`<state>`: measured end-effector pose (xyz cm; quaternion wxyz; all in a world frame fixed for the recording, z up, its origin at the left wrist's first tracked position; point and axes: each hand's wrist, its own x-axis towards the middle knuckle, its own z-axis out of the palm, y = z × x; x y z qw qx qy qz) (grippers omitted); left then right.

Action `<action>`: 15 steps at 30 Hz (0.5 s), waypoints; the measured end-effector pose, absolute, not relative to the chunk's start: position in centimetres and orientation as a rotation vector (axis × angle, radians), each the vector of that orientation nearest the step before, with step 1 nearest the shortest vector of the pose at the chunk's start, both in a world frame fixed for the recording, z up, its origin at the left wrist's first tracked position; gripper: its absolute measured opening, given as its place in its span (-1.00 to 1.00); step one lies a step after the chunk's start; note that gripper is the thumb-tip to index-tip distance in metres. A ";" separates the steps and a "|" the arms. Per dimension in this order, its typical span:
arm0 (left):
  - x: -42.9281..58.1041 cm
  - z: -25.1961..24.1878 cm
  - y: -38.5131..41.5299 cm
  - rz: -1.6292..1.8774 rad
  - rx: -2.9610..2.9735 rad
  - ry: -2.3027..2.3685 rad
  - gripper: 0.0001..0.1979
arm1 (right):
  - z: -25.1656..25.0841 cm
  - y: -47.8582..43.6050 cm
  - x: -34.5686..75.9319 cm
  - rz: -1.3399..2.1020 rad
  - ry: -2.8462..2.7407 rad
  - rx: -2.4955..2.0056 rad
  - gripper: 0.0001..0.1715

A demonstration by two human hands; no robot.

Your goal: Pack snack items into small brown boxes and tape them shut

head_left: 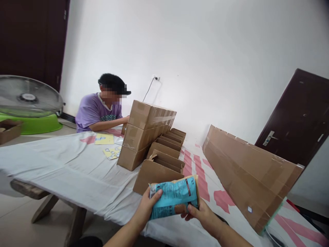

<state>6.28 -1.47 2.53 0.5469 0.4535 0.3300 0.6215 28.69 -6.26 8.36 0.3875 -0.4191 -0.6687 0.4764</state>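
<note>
Between my two hands is a blue printed packet with a tan edge, held above the near side of the table. My left hand grips its left end, the thumb lying across the front. At the lower right corner my right hand pinches it, thumb in front. Just beyond the packet stands an open cardboard box, its flaps up. More open boxes line up behind that one, running away from me.
Stacked taped cartons form a wall left of the open boxes. A large cardboard panel leans along the right. Yellow papers lie on the white cloth. Across the table sits a person in purple. A fan stands far left.
</note>
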 end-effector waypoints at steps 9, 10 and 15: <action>5.3 10.6 3.4 1.599 1.401 1.065 -0.51 | 11.0 -1.4 26.7 0.822 -1.563 -0.973 -0.42; 5.3 10.4 3.7 1.622 1.416 1.114 -0.53 | 10.6 -1.0 26.6 0.803 -1.568 -0.961 -0.44; 4.8 5.4 3.5 1.641 1.474 1.318 -0.63 | 4.4 -0.4 27.0 0.852 -1.636 -0.985 -0.46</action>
